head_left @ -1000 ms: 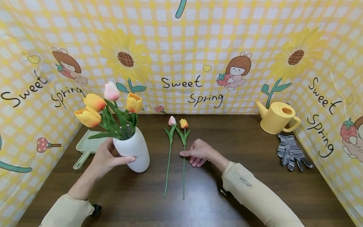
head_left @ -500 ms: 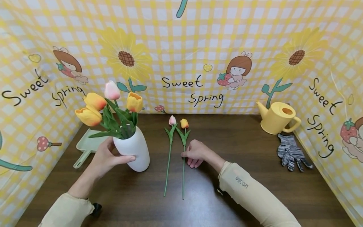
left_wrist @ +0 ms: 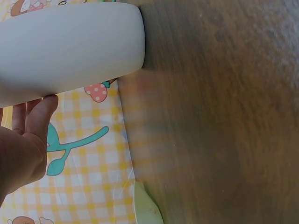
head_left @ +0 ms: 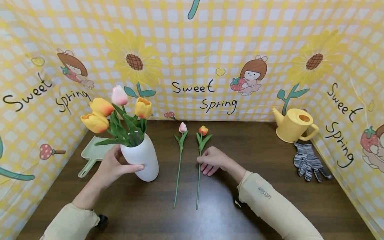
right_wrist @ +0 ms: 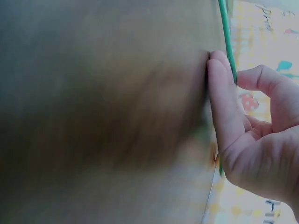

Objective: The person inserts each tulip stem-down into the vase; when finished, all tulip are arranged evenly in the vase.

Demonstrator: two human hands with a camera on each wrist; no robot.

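Note:
My left hand (head_left: 111,167) grips the white vase (head_left: 141,163), thumb across its near side; in the left wrist view the vase (left_wrist: 74,44) fills the upper left. Several yellow-orange tulips (head_left: 96,122) and a pink tulip (head_left: 119,95) stand in it. To the right, my right hand (head_left: 213,161) pinches the green stem of a yellow-orange tulip (head_left: 203,130) just under its leaves. The right wrist view has that stem (right_wrist: 226,32) between thumb and fingers. Left of it a pink tulip (head_left: 182,127) lies on the table with its stem toward me.
A pale green dustpan (head_left: 95,150) lies behind the left hand. At the right back of the dark wood table (head_left: 144,213) stand a yellow watering can (head_left: 291,125) and, in front of it, a grey striped glove (head_left: 309,161). Checked cloth walls (head_left: 192,50) enclose the table.
My right hand has taken the yellow-orange tulip's stem between thumb and fingers, and its bloom has shifted right and turned, away from the pink one. The left hand and vase stay put.

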